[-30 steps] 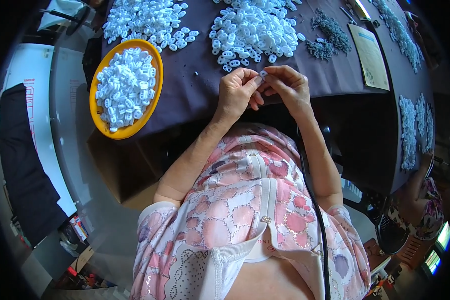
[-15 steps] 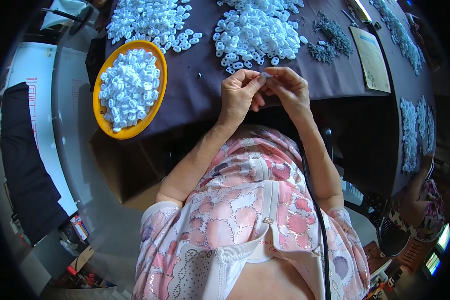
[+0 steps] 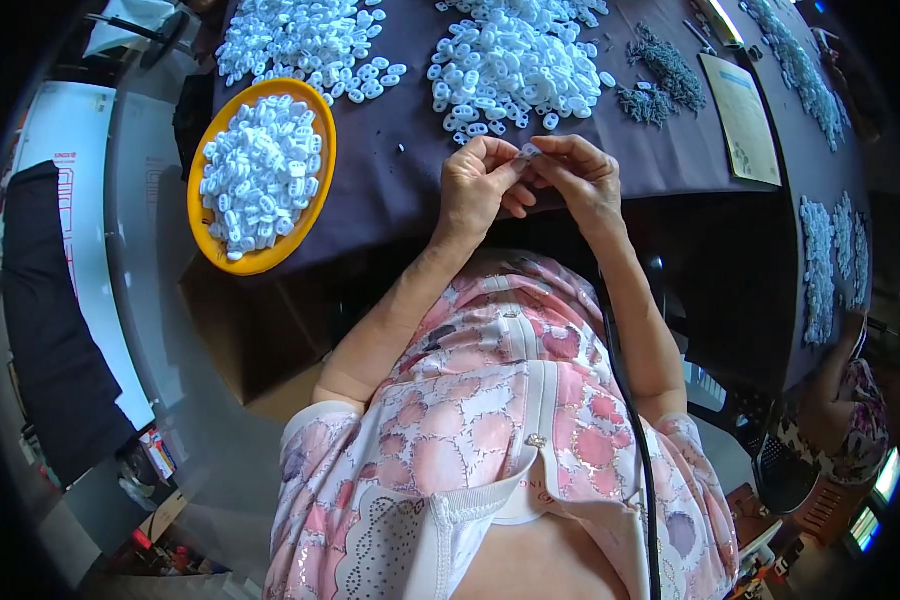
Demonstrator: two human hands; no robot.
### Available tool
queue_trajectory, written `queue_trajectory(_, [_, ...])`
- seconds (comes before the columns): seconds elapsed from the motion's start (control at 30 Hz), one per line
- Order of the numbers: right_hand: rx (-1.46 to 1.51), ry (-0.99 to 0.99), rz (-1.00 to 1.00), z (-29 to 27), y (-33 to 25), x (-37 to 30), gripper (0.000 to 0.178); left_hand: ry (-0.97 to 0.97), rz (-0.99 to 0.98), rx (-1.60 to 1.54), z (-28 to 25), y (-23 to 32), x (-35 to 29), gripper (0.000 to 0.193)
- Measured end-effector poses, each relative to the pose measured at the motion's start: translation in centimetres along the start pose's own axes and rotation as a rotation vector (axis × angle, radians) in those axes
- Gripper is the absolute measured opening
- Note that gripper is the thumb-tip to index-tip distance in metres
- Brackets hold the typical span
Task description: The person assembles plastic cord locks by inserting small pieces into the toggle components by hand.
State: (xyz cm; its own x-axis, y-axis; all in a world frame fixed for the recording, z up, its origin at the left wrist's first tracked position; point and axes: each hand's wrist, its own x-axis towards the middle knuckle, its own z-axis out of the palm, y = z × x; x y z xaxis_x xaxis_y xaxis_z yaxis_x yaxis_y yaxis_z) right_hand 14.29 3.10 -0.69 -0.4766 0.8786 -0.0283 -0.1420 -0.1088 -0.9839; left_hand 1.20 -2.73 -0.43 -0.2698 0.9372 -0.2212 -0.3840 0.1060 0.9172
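Note:
My left hand (image 3: 478, 186) and my right hand (image 3: 576, 176) meet at the near edge of the dark-covered table (image 3: 410, 190). Their fingertips pinch one small white plastic piece (image 3: 526, 153) between them. Just beyond the hands lies a heap of the same white plastic pieces (image 3: 515, 58). An orange oval tray (image 3: 208, 238) filled with more white pieces sits to my left. Another spread of white pieces (image 3: 300, 35) lies behind the tray.
Small grey metal parts (image 3: 660, 75) are piled to the right of the heap, beside a tan paper sheet (image 3: 742, 118). Further rows of white pieces (image 3: 830, 260) lie at the far right. Another person in a patterned top (image 3: 850, 430) sits at the right edge.
Both hands stay together on the small white piece, with only slight finger shifts. The view has drifted a little, nothing else moved.

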Motion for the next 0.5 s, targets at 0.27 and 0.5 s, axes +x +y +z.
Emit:
queue_trajectory(0.27, [-0.032, -0.020, -0.027, -0.05, 0.18, 0.20, 0.014, -0.003, -0.014, -0.020, -0.07, -0.07, 0.18, 0.007])
queue_trajectory(0.5, [-0.131, -0.023, -0.007, -0.37, 0.05, 0.18, 0.015, -0.059, -0.016, 0.006, 0.00, 0.19, -0.10, 0.009])
